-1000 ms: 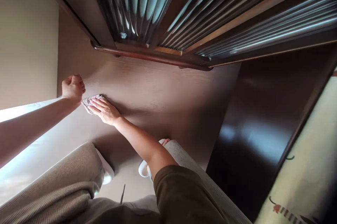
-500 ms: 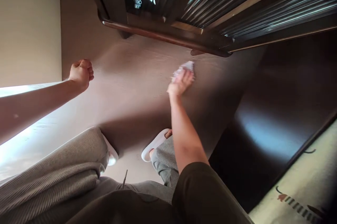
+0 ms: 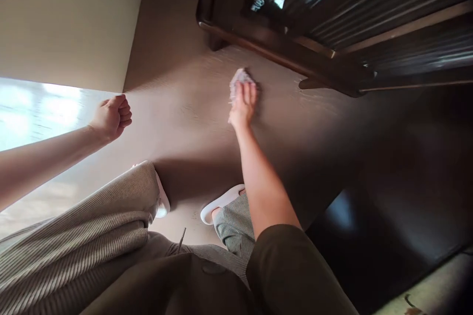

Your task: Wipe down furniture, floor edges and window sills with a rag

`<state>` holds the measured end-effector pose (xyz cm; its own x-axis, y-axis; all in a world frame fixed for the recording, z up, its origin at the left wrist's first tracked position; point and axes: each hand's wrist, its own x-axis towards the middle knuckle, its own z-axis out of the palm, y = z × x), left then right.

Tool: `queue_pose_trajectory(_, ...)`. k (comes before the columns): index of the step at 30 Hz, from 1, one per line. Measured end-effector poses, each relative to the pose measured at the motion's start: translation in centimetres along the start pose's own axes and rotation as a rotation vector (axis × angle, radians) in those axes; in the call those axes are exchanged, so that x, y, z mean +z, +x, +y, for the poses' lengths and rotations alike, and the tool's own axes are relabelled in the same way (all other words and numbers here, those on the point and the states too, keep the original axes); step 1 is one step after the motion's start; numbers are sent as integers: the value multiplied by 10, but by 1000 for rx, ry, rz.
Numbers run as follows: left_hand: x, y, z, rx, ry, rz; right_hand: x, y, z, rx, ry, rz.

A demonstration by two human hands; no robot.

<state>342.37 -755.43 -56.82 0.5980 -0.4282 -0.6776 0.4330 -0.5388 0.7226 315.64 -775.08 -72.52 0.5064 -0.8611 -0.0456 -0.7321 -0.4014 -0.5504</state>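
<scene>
My right hand (image 3: pixel 244 105) presses a crumpled pale pinkish-white cloth (image 3: pixel 242 76) onto the brown floor (image 3: pixel 177 88), its fingers lying over the cloth. Part of the cloth is hidden under the palm, and its edges are a little blurred. Off to the left, my left hand (image 3: pixel 112 119) is held in a fist near the corner of a cream panel, and nothing shows in it. Between the two hands lies bare floor with faint scuff-like marks.
A dark wooden cabinet (image 3: pixel 258 51) with ribbed glass doors stands on short feet just beyond the cloth. The cream panel (image 3: pixel 70 24) is at upper left. My white slippers (image 3: pixel 221 199) rest on the floor below. Dark furniture (image 3: pixel 351 251) and patterned fabric (image 3: pixel 432 285) are at lower right.
My right hand has slid the cloth left across the floor, away from the cabinet's foot. The view has shifted, so the cabinet and panel appear further right. My left hand stays in a fist.
</scene>
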Motion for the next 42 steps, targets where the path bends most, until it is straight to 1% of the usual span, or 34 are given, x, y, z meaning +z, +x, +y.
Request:
queue_pose_trajectory(1, -7, -2, -4, -22, -49, 53, -7, 10, 12, 93, 5, 76)
queue_pose_trajectory(2, -14, -4, -9, -45, -94, 108, -8, 18, 14, 168, 11, 139)
queue_pose_trajectory(3, -20, -7, -13, -69, -132, 158, -4, 21, 8, 208, 14, 172)
queue_pose_trajectory(4, -26, -11, -16, -89, -164, 198, 5, 21, -7, 203, 14, 169)
queue_pose_trajectory(5, -32, -16, -20, -105, -191, 230, 19, 16, -30, 151, 11, 126)
queue_pose_trajectory(6, -38, -22, -23, -115, -214, 255, 36, 7, -57, 57, 5, 46)
queue_pose_trajectory(9, -61, -47, -34, -126, -266, 285, 91, -41, -145, -319, 14, -264)
queue_pose_trajectory(10, -71, -58, -38, -119, -275, 288, 105, -59, -169, -420, 27, -353)
queue_pose_trajectory(11, -81, -69, -42, -109, -279, 291, 118, -77, -188, -512, 46, -432)
queue_pose_trajectory(12, -91, -81, -47, -104, -279, 300, 127, -92, -201, -592, 66, -502)
queue_pose_trajectory(13, -101, -94, -53, -111, -276, 314, 133, -103, -208, -659, 86, -558)
queue_pose_trajectory(14, -111, -105, -58, -129, -273, 333, 136, -111, -210, -717, 104, -601)
queue_pose_trajectory(16, -128, -125, -68, -194, -270, 374, 137, -113, -205, -779, 132, -639)
queue_pose_trajectory(18, -142, -136, -76, -257, -305, 407, 132, -103, -194, -745, 166, -647)
queue_pose_trajectory(19, -147, -138, -79, -278, -347, 424, 128, -96, -191, -688, 200, -662)
queue_pose_trajectory(20, -151, -138, -80, -290, -399, 438, 123, -88, -189, -594, 261, -700)
queue_pose_trajectory(21, -156, -137, -79, -295, -455, 450, 116, -80, -190, -477, 337, -759)
queue_pose_trajectory(23, -164, -135, -72, -282, -552, 467, 98, -64, -201, -259, 479, -899)
queue_pose_trajectory(25, -173, -138, -58, -248, -625, 459, 70, -52, -221, -127, 545, -1011)
queue_pose_trajectory(27, -185, -150, -38, -220, -711, 436, 32, -44, -248, -77, 546, -1088)
queue_pose_trajectory(30, -205, -186, -7, -201, -868, 407, -38, -49, -296, 33, 583, -1226)
queue_pose_trajectory(33, -226, -241, 22, -195, -1067, 404, -107, -73, -355, 225, 680, -1359)
queue_pose_trajectory(35, -242, -286, 38, -193, -1217, 405, -145, -97, -400, 323, 744, -1389)
queue_pose_trajectory(36, -251, -312, 45, -192, -1294, 408, -162, -110, -424, 338, 761, -1385)
queue_pose_trajectory(39, -285, -392, 63, -174, -1525, 444, -201, -153, -504, 321, 758, -1355)
queue_pose_trajectory(42, -333, -466, 75, -127, -1736, 518, -228, -197, -592, 286, 707, -1357)
